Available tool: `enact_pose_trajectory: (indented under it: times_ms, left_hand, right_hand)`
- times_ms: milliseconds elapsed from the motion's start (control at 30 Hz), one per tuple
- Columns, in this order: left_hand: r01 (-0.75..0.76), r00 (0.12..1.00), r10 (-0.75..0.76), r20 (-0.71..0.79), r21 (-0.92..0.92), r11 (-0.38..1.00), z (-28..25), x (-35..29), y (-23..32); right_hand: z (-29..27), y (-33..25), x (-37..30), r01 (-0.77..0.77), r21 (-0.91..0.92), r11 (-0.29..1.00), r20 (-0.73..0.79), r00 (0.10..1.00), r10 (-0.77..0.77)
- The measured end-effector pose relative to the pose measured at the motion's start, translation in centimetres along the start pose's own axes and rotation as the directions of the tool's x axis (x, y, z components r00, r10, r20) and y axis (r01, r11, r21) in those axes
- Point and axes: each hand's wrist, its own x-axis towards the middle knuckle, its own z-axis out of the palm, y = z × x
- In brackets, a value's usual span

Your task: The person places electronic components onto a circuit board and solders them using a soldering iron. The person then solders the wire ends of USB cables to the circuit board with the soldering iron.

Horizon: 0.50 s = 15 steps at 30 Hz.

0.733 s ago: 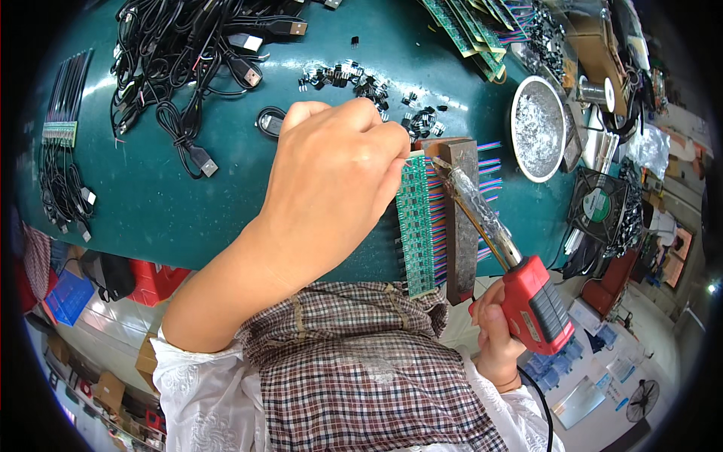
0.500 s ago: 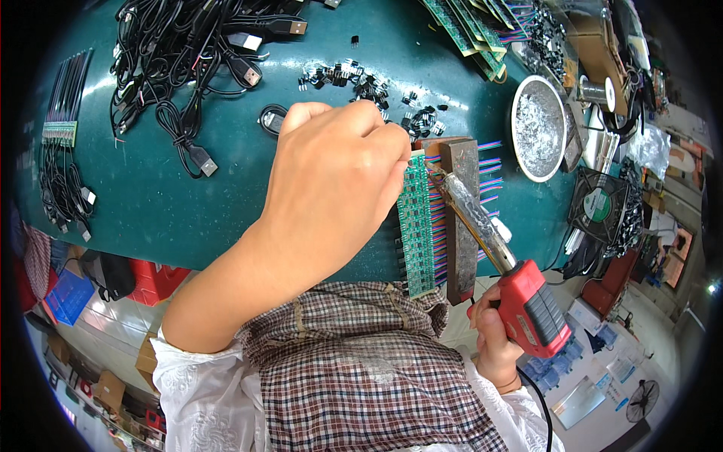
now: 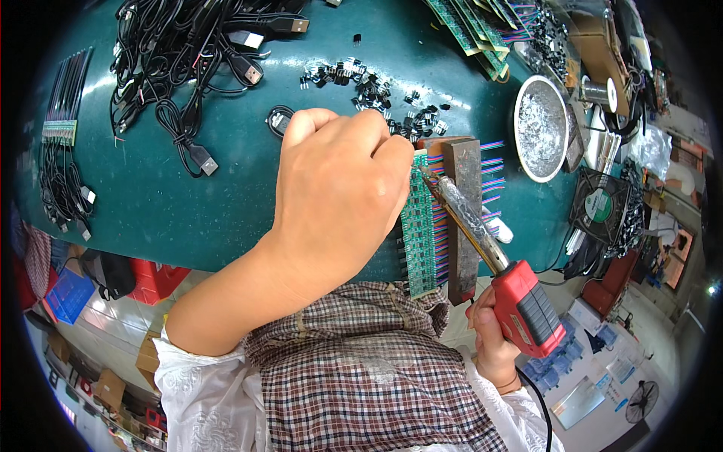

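Observation:
My left hand (image 3: 343, 181) is closed in a pinch at the far end of a green circuit board strip (image 3: 420, 241); its fingertips and whatever they hold are hidden. Just behind it, a coil of black cable (image 3: 279, 119) shows. My right hand (image 3: 493, 339) grips a red soldering iron (image 3: 531, 309), whose tip points at the board's far right edge, close to the left fingers; contact is unclear. Coloured wires (image 3: 492, 181) run from the board under a dark metal bar (image 3: 462, 226) lying alongside it.
Small black components (image 3: 373, 90) lie scattered beyond my left hand. A heap of black USB cables (image 3: 196, 68) is at the far left. To the right stand a white-rimmed bowl (image 3: 541, 128), a solder spool (image 3: 599, 93) and a small fan (image 3: 597, 205). More green boards (image 3: 471, 30) lie at the back.
My left hand has shifted slightly right and nearer. The soldering iron has moved a little left, bringing its tip closer to the board's edge.

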Motion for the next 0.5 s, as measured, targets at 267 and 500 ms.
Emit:
enact_pose_trajectory:
  times_ms: [267,500]
  left_hand:
    - [-0.012,1.0,0.012,-0.006,0.029,0.999,0.1,-0.1,0.0]
    - [-0.016,1.0,0.016,-0.003,0.036,0.999,0.2,-0.2,0.1]
  right_hand:
    - [0.3,-0.2,0.2,0.026,-0.031,0.999,-0.027,0.999,-0.027]
    - [2.1,-0.9,0.6,0.126,0.145,0.981,-0.178,0.979,-0.099]
